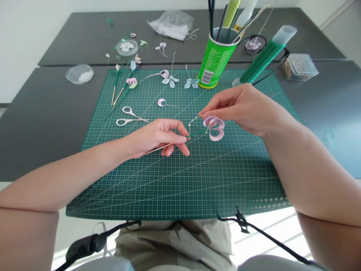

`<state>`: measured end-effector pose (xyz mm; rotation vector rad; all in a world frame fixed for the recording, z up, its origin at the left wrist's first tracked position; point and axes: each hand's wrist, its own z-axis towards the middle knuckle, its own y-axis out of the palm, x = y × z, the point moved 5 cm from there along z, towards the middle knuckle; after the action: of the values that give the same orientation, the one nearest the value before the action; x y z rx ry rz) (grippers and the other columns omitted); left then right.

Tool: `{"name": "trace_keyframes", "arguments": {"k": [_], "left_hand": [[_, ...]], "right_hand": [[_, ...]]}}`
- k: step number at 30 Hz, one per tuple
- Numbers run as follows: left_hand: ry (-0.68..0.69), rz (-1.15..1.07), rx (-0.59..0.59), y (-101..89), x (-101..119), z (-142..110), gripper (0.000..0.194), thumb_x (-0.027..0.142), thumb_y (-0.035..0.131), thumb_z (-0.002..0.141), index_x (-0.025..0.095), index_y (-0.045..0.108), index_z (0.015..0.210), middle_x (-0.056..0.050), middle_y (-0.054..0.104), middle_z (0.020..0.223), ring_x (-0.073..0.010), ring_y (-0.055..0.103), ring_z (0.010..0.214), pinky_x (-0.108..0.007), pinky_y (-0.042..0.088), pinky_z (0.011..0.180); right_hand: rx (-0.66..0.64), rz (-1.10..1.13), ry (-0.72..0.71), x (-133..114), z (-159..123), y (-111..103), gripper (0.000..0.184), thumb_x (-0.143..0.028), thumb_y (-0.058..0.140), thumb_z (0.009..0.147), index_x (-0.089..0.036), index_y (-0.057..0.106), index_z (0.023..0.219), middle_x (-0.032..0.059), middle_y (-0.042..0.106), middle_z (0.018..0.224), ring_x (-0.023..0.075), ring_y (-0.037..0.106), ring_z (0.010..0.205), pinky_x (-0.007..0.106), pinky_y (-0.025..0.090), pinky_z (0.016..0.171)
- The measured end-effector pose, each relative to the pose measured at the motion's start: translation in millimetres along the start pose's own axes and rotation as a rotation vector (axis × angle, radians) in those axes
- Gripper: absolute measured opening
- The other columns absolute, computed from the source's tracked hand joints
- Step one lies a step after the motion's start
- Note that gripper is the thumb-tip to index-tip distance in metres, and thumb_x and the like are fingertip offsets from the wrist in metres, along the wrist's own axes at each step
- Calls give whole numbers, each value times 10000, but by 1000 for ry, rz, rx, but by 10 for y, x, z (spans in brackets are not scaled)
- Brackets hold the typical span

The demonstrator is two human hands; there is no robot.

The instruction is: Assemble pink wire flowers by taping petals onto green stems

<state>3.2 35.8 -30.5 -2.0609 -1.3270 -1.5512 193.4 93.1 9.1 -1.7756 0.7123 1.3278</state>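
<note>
Between thumb and fingers, my left hand [169,137] pinches the green-wrapped stem of a handmade flower with curled lilac petals [216,134]. The bare copper-coloured end of its stem [158,149] sticks out below my left palm. My right hand [239,107] is closed at the fingertips on the end of a thin pale beaded strand [193,122]. That strand curves down to the stem at my left fingertips. The petals sit just under my right fingers, apparently apart from them. White-handled scissors [128,116] lie left of my left hand, their blade tips hidden behind it.
A green cutting mat [180,180] covers the table's front. Beyond my hands stand a green can of sticks [217,60] and a tilted green tube [262,56]. A clear box [300,67] is at right. Loose flower pieces [170,80], a shallow dish [79,74] and a plastic bag [172,24] lie farther back.
</note>
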Motion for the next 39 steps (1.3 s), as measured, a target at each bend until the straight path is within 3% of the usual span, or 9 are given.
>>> {"name": "trace_keyframes", "arguments": {"k": [9, 15, 21, 29, 36, 39], "left_hand": [[72, -11, 42, -8, 36, -17, 106, 98, 706, 899, 151, 614, 910, -70, 822, 754, -40, 562, 432, -119, 434, 438], [114, -27, 133, -76, 70, -19, 93, 83, 689, 909, 145, 620, 913, -65, 815, 750, -35, 552, 420, -122, 416, 429], [94, -11, 123, -73, 62, -8, 120, 123, 738, 878, 155, 625, 903, -61, 808, 753, -46, 553, 418, -143, 404, 423], [125, -37, 105, -55, 75, -15, 148, 131, 756, 885, 159, 613, 909, -57, 820, 789, -44, 564, 445, -139, 416, 440], [96, -82, 75, -46, 76, 4, 140, 140, 769, 897, 151, 630, 909, -63, 828, 807, -41, 580, 468, -124, 432, 453], [55, -99, 39, -45, 59, 8, 145, 147, 789, 880, 152, 645, 900, -68, 827, 795, -44, 577, 461, -124, 438, 446]], "right_hand": [[-46, 127, 97, 72, 39, -55, 271, -398, 969, 717, -189, 835, 826, 49, 763, 824, 148, 684, 718, 306, 605, 687], [-39, 158, 32, 78, 53, -77, 303, -442, 944, 772, -190, 836, 900, 43, 751, 821, 166, 729, 754, 333, 647, 744], [-35, 221, 15, 70, 50, -53, 212, -369, 941, 787, -208, 859, 898, 30, 765, 842, 133, 702, 711, 291, 626, 702], [-79, 326, 84, 86, 36, -49, 141, -303, 816, 915, -205, 865, 1004, 19, 798, 900, 85, 701, 734, 191, 569, 657], [-158, 231, 97, 102, 55, 18, 218, -269, 896, 796, -204, 840, 996, 23, 796, 1022, 141, 717, 947, 233, 587, 813], [-115, 201, 61, 100, 58, -1, 233, -329, 911, 794, -209, 843, 982, 31, 798, 989, 149, 723, 905, 250, 599, 797]]}}
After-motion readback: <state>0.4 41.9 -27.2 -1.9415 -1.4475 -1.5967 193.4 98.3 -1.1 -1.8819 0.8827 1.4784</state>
